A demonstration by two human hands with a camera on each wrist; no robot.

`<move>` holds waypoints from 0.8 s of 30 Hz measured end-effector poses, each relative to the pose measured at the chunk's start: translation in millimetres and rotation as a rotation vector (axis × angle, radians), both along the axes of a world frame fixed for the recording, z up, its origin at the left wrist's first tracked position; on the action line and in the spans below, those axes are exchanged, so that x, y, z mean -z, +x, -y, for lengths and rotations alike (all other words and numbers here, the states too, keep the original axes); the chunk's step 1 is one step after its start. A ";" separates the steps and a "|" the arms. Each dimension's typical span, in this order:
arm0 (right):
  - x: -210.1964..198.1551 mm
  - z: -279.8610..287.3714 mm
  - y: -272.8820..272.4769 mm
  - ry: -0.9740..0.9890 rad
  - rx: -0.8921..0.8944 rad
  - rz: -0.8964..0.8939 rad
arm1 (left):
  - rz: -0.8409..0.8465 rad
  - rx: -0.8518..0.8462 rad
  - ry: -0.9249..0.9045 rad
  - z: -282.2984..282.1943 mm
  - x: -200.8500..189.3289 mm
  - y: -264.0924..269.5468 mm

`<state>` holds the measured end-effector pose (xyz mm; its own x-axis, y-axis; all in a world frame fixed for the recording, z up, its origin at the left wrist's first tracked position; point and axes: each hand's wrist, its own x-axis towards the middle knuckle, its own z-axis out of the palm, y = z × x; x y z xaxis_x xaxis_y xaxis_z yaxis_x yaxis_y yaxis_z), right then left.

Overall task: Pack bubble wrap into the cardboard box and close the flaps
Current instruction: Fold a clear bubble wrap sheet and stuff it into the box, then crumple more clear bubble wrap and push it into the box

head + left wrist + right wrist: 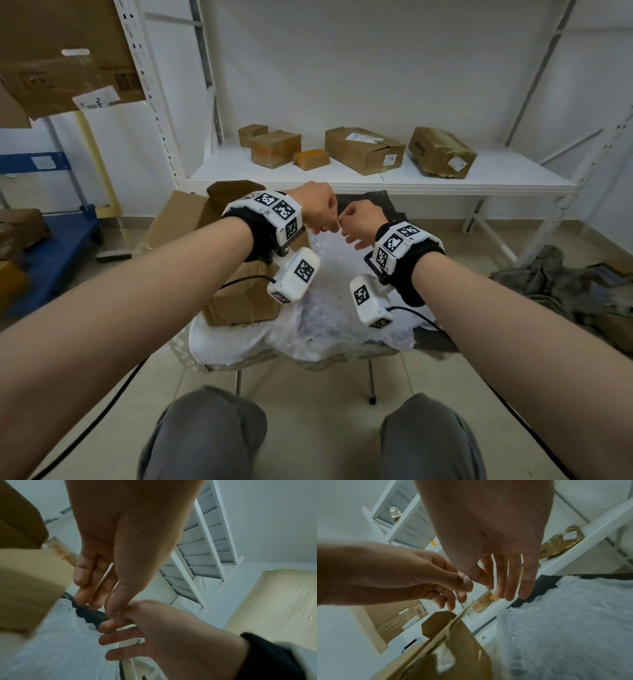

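White shelving with small cartons fills the upper frame; at centre a stool (371, 356) carries the bubble wrap (329, 308), with the open cardboard box (239, 301) touching it at centre left. You seem to be at the first step, lifting the wrap's top edge. Your left hand (317, 205) and right hand (359, 219) meet above it, thumb and forefinger tips pinched, apparently on that clear edge, other fingers (527, 582) loosely extended. Next, carry the sheet leftward over the box opening.
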<state>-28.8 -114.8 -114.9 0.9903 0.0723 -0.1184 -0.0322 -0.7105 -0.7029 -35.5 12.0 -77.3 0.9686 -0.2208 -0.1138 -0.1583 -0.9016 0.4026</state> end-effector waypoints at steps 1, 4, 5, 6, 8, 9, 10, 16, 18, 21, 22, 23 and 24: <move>3.9 6.9 0.7 -0.019 0.018 -0.029 | -0.022 0.004 0.017 8.2 3.9 -1.0; 19.6 24.4 6.4 -0.079 0.027 -0.084 | -0.115 0.038 0.042 29.6 19.0 -1.5; 25.3 28.2 9.0 -0.116 0.023 -0.099 | -0.147 0.055 0.055 35.0 23.3 -2.1; 30.3 32.1 11.0 -0.162 0.018 -0.101 | -0.174 0.070 0.074 40.2 27.3 -3.0; 40.0 39.2 14.8 -0.252 0.015 -0.098 | -0.213 0.095 0.122 48.6 33.7 -6.0; 45.1 42.1 16.1 -0.275 0.009 -0.118 | -0.226 0.106 0.144 52.0 36.8 -7.6; 51.0 44.8 18.6 -0.290 0.005 -0.134 | -0.239 0.120 0.164 54.9 39.5 -9.4; 93.7 63.6 45.3 -0.400 0.057 -0.178 | -0.328 0.167 0.226 65.0 61.5 -14.6; 97.7 67.1 39.9 -0.420 0.052 -0.215 | -0.330 0.166 0.266 67.2 71.1 -16.1; 105.8 72.5 36.8 -0.415 0.039 -0.240 | -0.304 0.169 0.327 70.3 85.3 -17.9; 108.2 73.8 36.8 -0.410 0.048 -0.240 | -0.301 0.174 0.329 70.8 89.3 -17.6; 109.7 75.3 36.6 -0.401 0.057 -0.226 | -0.299 0.180 0.326 71.0 93.1 -17.0; 109.1 76.4 35.1 -0.388 0.074 -0.212 | -0.297 0.184 0.322 70.8 96.3 -16.5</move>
<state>6.3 -191.2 -224.0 0.9420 -0.0872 -0.3241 -0.2073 -0.9106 -0.3576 -52.1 -58.8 -173.6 0.8320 -0.2936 -0.4707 -0.2474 -0.9558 0.1587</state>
